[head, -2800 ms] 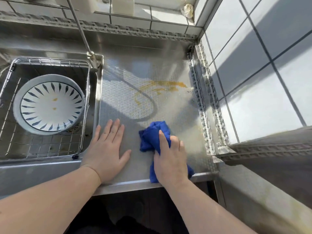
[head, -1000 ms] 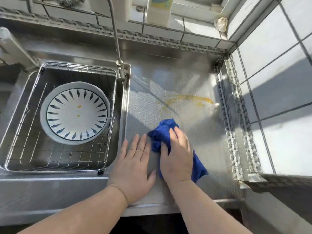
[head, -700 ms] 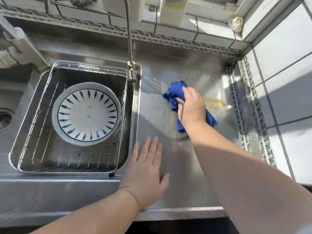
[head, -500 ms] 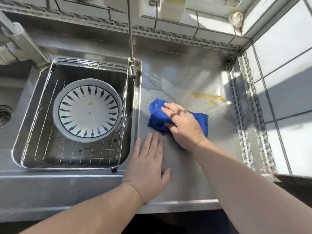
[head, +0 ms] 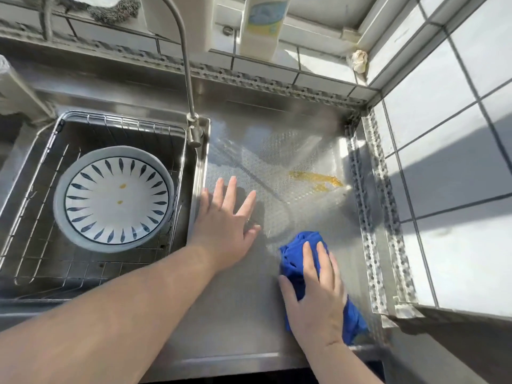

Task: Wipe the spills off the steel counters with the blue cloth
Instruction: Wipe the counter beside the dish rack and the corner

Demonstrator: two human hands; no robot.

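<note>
Right hand (head: pixel 315 297) palm-down on bunched blue terry cloth (head: pixel 296 259), fingers (head: pixel 307 259) nearly straight and a little apart, pressing flat; thumb (head: pixel 286 286) laid against cloth's left edge. No clear curl round the fabric. Cloth crumpled into a soft lump, folds visible ahead of fingertips, a tail poking out behind the wrist toward the counter's front lip. Sitting on near-right part of embossed stainless steel counter (head: pixel 243 314), well short of the spill.

Left hand (head: pixel 224 223) flat on same counter, fingers (head: pixel 235 195) straight and spread, holding nothing, heel near the sink edge. Clear gap of bare steel between the two hands.

Counter surface: fine dimpled pattern, wet sheen, strong glare in the middle. Thin amber streak of spilled liquid (head: pixel 315 178) at far right, close to the perforated steel trim strip (head: pixel 371 206) along white-tiled wall (head: pixel 443 162). Streak irregular, glossy, apart from cloth.

Left of counter: rectangular steel sink (head: pixel 194 173) with wire-grid basket (head: pixel 33 245) inside. Round white ceramic plate (head: pixel 116 199) with dark blue radial leaf marks lying flat in basket, two small yellow specks near centre. Slim curved steel tap (head: pixel 185 65) rising from sink's far right corner. White plastic bottle (head: pixel 263 26) with pale blue-yellow label upright on tiled ledge behind.
</note>
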